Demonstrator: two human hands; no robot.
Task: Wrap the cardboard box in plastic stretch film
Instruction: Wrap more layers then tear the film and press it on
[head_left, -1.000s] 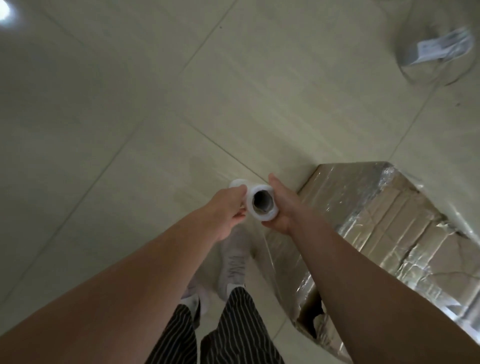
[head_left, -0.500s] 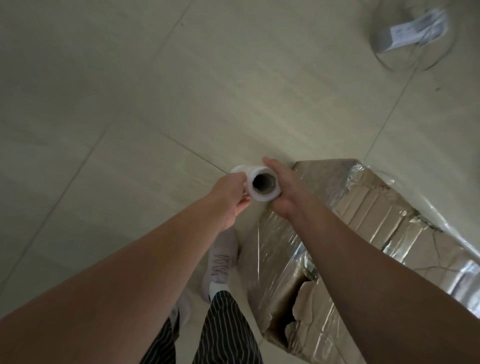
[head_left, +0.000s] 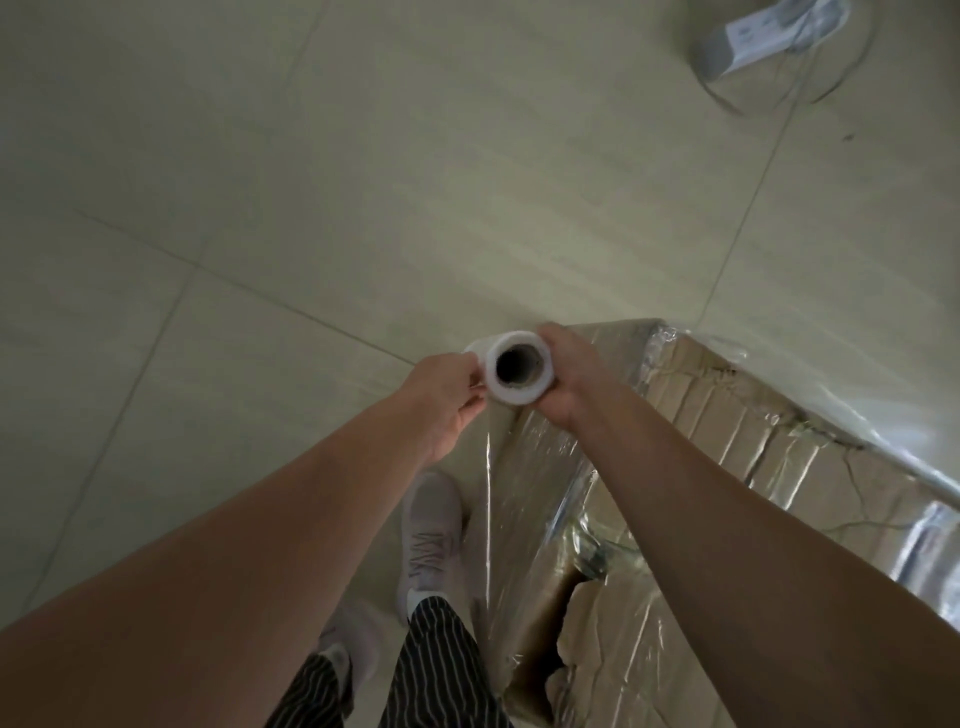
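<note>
White stretch-film roll (head_left: 517, 370) is held end-on to the camera, above the near corner of the cardboard box (head_left: 727, 415), which stands on the tiled floor (head_left: 311, 208) at lower right. The left grip (head_left: 441, 400) is closed on the roll's left rim with pinching fingers, and the right grip (head_left: 574, 379) is wrapped round its right side. A clear film sheet (head_left: 493, 499) is stretched from the roll down along the box's end face, where shiny layers are already laid.

The sheet could be torn or bunched into a rope if it is dragged across the ragged torn opening (head_left: 563, 644) low on that face, or if tension is lost on one side. The roll could be dropped from the light left pinch. The sheet could also be trodden on, since a grey shoe (head_left: 431, 530) is placed just beside its lower edge.

Compared with a second earlier, the box is seen further left and more fully, the torn opening is better exposed, and more sheet is drawn out; both grips are unchanged.
</note>
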